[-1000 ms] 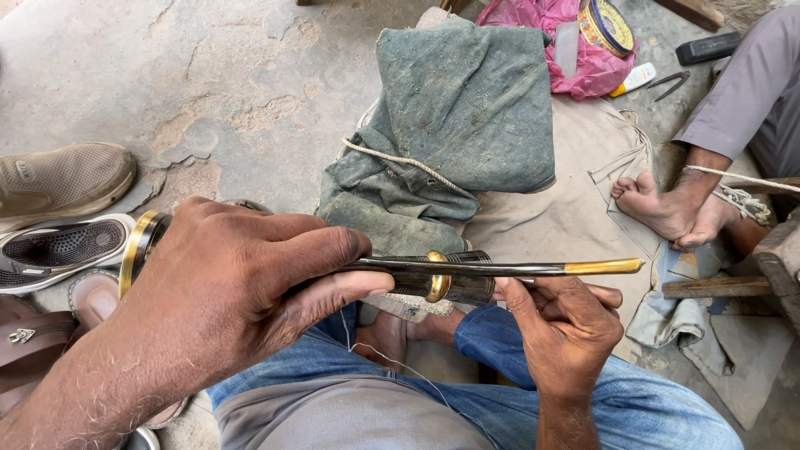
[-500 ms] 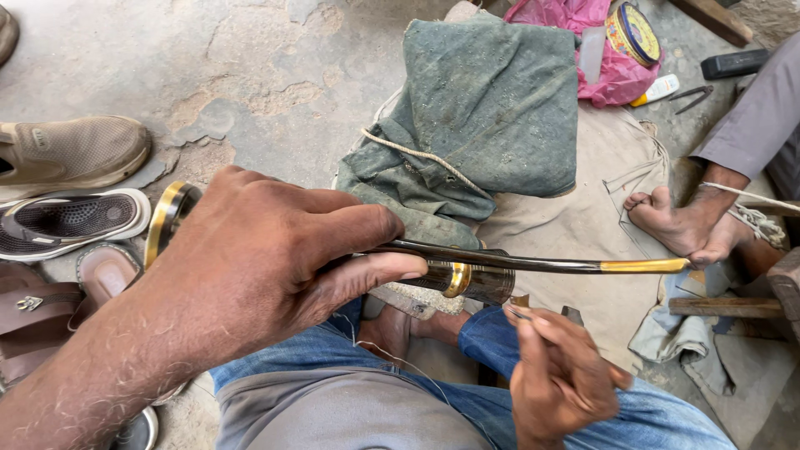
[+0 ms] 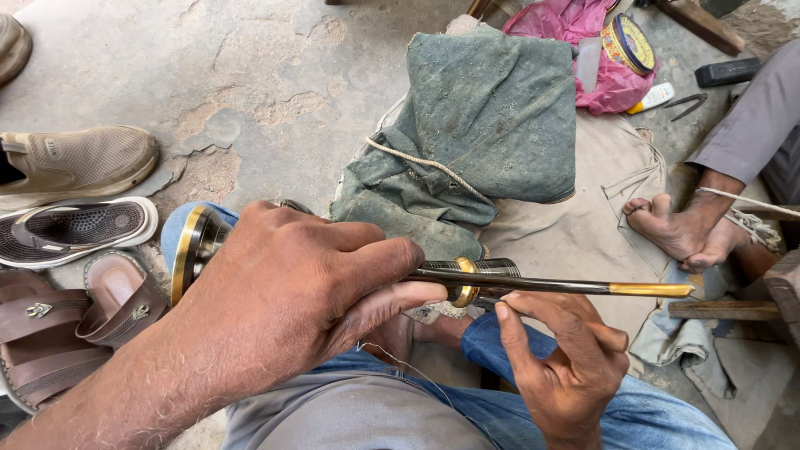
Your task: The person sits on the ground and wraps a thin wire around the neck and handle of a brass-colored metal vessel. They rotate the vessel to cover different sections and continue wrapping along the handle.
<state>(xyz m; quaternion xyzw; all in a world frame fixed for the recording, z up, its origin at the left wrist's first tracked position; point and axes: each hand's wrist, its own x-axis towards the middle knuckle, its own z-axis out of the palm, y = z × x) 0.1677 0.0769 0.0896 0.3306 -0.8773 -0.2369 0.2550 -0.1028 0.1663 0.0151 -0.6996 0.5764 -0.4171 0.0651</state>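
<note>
The left hand (image 3: pixel 292 292) is wrapped tight round the thick end of a long dark stick (image 3: pixel 533 283) w/ gold bands, fingers clenched on it, prob. to keep it steady over the lap. The stick lies flat & points right, away from that hand. Just under the stick, the right hand (image 3: pixel 567 358) is half curled, fingers loose & tips near the gold ring (image 3: pixel 464 292); can't tell if they pinch the thin thread (image 3: pixel 400 360) that hangs below the stick. Left of the stick, brown sandals (image 3: pixel 75 312), a black slip-on & a tan shoe (image 3: pixel 75 162) sit on the floor. Past the stick lies a green cloth bundle (image 3: pixel 492 125) tied w/ rope, on a tan sheet (image 3: pixel 583 225). Right of the stick, another person's bare foot (image 3: pixel 675 229). Far past the bundle, a round tin (image 3: pixel 627 43) rests on a pink bag (image 3: pixel 575 33); lid looks shut, so can't see inside.
</note>
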